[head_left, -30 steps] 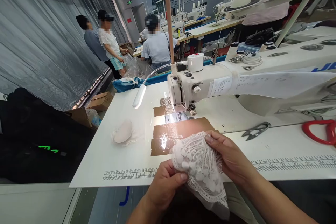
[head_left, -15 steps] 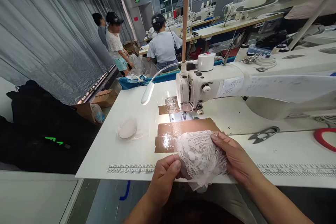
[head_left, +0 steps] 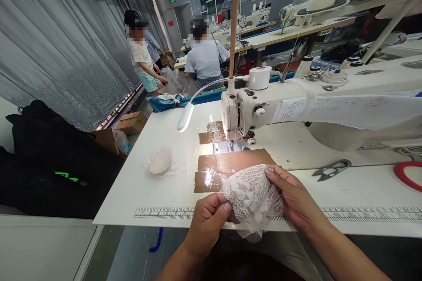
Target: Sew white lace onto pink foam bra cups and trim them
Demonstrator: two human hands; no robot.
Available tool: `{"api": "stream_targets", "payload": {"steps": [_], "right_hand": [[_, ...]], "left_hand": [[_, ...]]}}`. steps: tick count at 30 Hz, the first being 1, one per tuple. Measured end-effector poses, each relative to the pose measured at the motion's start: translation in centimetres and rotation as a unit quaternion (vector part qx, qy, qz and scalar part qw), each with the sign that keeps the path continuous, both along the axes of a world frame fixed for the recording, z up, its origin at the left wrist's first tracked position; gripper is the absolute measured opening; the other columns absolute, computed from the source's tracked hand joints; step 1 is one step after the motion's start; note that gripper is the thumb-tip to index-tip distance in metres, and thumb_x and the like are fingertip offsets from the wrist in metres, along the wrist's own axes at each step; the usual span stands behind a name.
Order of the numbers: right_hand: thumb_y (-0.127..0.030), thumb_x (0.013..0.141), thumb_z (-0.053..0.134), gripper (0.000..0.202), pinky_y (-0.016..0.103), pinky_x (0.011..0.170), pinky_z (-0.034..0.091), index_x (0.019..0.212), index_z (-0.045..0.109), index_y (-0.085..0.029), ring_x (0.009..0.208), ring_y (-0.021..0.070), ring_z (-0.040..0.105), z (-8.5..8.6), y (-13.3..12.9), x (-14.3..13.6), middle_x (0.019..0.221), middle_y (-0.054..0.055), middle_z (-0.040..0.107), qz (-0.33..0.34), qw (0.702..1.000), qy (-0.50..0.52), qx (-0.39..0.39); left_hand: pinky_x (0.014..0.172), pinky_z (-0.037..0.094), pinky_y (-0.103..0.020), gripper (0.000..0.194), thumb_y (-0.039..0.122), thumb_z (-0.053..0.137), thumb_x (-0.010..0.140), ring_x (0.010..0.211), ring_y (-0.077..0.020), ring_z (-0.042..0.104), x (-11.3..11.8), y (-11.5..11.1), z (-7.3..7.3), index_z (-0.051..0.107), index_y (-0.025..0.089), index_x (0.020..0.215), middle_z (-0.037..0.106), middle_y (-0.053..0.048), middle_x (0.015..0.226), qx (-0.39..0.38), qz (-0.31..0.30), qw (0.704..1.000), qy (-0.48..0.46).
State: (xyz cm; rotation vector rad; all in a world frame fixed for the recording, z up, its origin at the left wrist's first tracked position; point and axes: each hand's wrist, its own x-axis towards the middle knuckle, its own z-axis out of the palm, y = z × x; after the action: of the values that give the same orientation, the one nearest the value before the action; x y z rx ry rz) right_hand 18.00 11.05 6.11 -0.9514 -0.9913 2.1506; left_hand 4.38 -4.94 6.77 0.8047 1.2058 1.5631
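Note:
A piece of white lace fabric is stretched between my two hands at the table's front edge, its lower part hanging over the edge. My left hand pinches its left side between thumb and fingers. At the upper right, my right hand grips the lace with the thumb on top. Just beyond lies brown tape stuck to the table, partly covered by the lace. The sewing machine stands behind it, its needle area lit. A pale oval cup pad rests on sheer lace-edged fabric to the left.
Thread snips and red-handled scissors lie at the right. A ruler strip runs along the front edge. The lamp arches over the table. Beyond the table are a seated person and people standing by the curtain.
The lace has shifted slightly in my hands, its folds lying differently; both hands stay nearly in place. In the background, the people near the curtain have moved.

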Motion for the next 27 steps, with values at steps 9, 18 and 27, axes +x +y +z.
{"api": "stream_targets", "payload": {"steps": [9, 18, 27], "right_hand": [[-0.044, 0.067, 0.078, 0.052, 0.017, 0.071, 0.053, 0.110, 0.060, -0.021, 0.087, 0.0127, 0.064, 0.18, -0.14, -0.05, 0.103, 0.003, 0.066, 0.009, 1.000, -0.001, -0.001], [-0.039, 0.064, 0.080, 0.047, 0.017, 0.062, 0.055, 0.105, 0.062, -0.024, 0.079, 0.0120, 0.064, -0.12, 0.27, -0.06, 0.097, 0.001, 0.066, -0.039, 0.999, 0.008, -0.004], [-0.043, 0.064, 0.079, 0.043, 0.018, 0.061, 0.054, 0.097, 0.063, -0.020, 0.076, 0.0134, 0.064, -0.17, -0.06, -0.08, 0.087, 0.003, 0.066, -0.059, 0.998, 0.002, 0.035]], "left_hand": [[0.074, 0.045, -0.027, 0.019, 0.029, 0.063, 0.086, 0.073, -0.0141, 0.057, 0.15, 0.11, 0.54, 0.068, 0.012, 0.093, 0.065, -0.006, 0.078, -0.005, -0.008, 1.000, -0.026], [0.068, 0.046, -0.022, 0.016, 0.029, 0.064, 0.087, 0.065, -0.0097, 0.055, -0.04, 0.11, 0.19, 0.071, 0.015, 0.091, 0.062, -0.001, 0.068, 0.000, 0.040, 0.999, -0.024], [0.068, 0.044, -0.020, 0.019, 0.029, 0.069, 0.083, 0.066, -0.0079, 0.055, 0.30, 0.06, -0.28, 0.073, 0.018, 0.097, 0.066, -0.002, 0.073, 0.028, 0.076, 0.990, -0.115]]}}
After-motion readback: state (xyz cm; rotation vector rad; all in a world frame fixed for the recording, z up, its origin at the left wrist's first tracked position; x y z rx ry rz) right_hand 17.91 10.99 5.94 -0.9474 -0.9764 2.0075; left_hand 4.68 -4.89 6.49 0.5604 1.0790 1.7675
